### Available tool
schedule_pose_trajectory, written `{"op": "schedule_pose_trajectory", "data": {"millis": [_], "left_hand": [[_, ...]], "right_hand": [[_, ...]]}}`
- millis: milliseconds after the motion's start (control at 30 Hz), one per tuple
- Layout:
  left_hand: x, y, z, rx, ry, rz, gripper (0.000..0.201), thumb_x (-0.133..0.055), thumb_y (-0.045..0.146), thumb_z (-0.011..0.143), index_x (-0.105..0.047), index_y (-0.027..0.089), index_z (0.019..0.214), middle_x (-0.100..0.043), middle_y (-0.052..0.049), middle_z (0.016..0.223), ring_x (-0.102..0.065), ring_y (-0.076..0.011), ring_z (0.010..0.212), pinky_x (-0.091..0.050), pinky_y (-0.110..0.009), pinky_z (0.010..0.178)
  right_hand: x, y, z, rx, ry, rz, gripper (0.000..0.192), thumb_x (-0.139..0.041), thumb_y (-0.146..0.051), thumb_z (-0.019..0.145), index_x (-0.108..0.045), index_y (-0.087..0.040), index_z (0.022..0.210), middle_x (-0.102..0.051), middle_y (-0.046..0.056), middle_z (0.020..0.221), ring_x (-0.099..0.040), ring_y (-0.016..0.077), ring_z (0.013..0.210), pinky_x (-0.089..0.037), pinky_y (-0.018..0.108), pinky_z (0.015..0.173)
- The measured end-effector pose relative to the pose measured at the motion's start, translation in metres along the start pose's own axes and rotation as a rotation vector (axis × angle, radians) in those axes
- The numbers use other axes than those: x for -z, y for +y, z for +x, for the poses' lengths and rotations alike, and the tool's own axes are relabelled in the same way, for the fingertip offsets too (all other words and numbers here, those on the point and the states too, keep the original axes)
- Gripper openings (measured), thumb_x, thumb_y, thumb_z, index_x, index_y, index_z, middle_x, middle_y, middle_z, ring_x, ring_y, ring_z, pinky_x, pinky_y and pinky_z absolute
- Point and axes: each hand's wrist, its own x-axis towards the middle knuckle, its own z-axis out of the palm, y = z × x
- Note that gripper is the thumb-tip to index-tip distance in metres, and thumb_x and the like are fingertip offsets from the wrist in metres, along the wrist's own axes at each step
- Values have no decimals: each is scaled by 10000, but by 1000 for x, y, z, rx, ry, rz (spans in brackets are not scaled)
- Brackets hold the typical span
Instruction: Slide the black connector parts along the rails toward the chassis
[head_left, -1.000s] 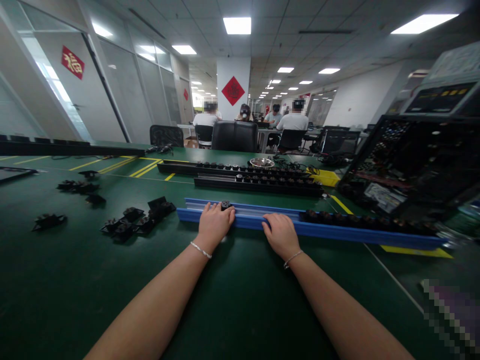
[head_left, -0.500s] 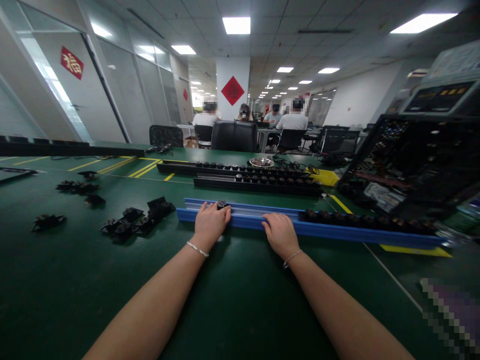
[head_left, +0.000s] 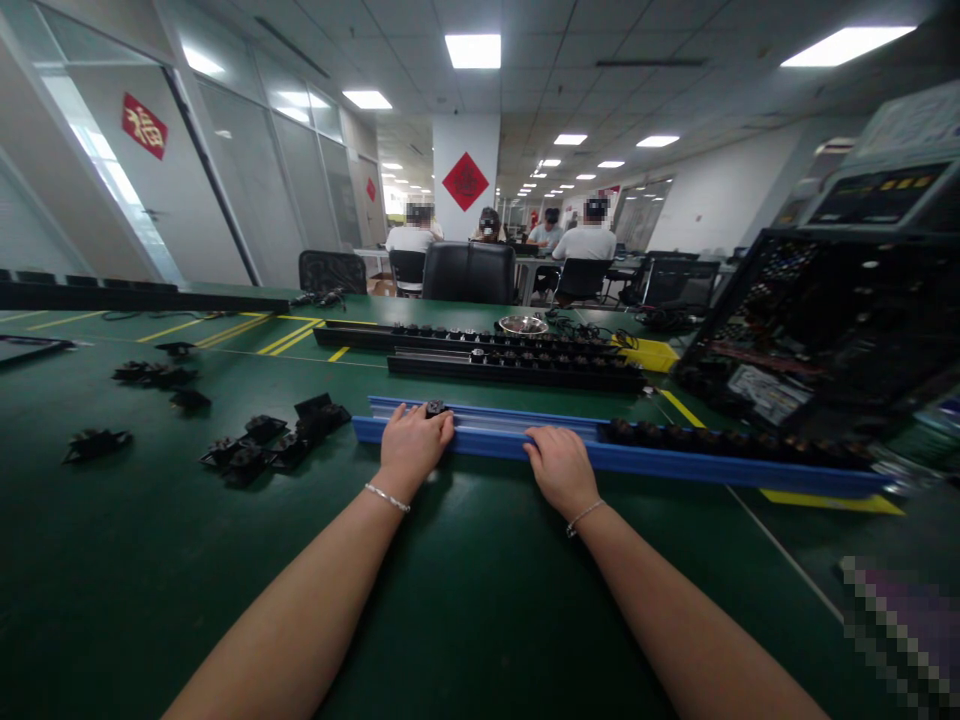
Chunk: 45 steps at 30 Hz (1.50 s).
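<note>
Both hands rest on the near edge of a long blue rail (head_left: 675, 458) that lies across the green surface (head_left: 480, 600) in front of the person. The left hand (head_left: 409, 440) sits toward the rail's left end, fingers curled loosely over the edge and touching a small black part (head_left: 435, 408) seated in the channel at about 12 o'clock from the knuckles. It is not clenched; whether the fingertips actually pinch the part I cannot tell. The right hand (head_left: 559, 462) lies flat on the rail just to the right, palm down, fingers bent over the lip, holding nothing but the rail itself.

As to progress: the right stretch of the rail, out toward 2 o'clock, already carries a row of black parts (head_left: 720, 440) set side by side, while the stretch between the hands and to the left end is bare apart from that single piece. So the rail looks to me only partly filled (perhaps less than half, though the far end blurs).

At 10 o'clock a loose cluster of black pieces (head_left: 274, 440) lies on the surface, with a few more scattered further left. Beyond the blue rail, at 12 o'clock, two black rails (head_left: 517, 365) lie parallel, both lined with parts. Other people sit at a far table, backs turned.
</note>
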Motion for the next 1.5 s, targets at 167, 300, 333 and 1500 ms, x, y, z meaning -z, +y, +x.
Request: {"op": "schedule_pose_trajectory", "data": {"millis": [167, 300, 333, 1500], "left_hand": [[1, -2, 0, 12, -4, 8, 371, -351, 364, 899, -701, 280, 990, -700, -77, 968, -627, -219, 936, -360, -387, 940], [2, -4, 0, 28, -18, -1, 371, -351, 362, 897, -702, 279, 987, -701, -81, 965, -629, -225, 921, -366, -398, 928], [3, -4, 0, 32, -22, -5, 373, -350, 361, 897, -702, 278, 987, -700, -82, 967, -629, -225, 920, -365, -399, 928], [4, -29, -3, 131, -43, 11, 376, -348, 364, 883, -716, 297, 912, -700, -62, 939, -608, -216, 924, -347, -373, 887]], "right_hand": [[0, 1, 0, 3, 0, 3, 193, -456, -231, 867, -611, -177, 969, -653, 67, 947, -549, 204, 882, -343, 332, 852], [0, 1, 0, 7, -1, -9, 186, -462, -229, 864, -613, -176, 960, -654, 66, 943, -548, 206, 885, -348, 328, 847], [0, 1, 1, 6, -2, -12, 184, -465, -229, 863, -614, -175, 957, -655, 66, 942, -548, 207, 884, -349, 327, 846], [1, 3, -1, -11, 6, -2, 180, -457, -228, 870, -609, -173, 949, -653, 63, 916, -551, 200, 882, -336, 324, 846]]}}
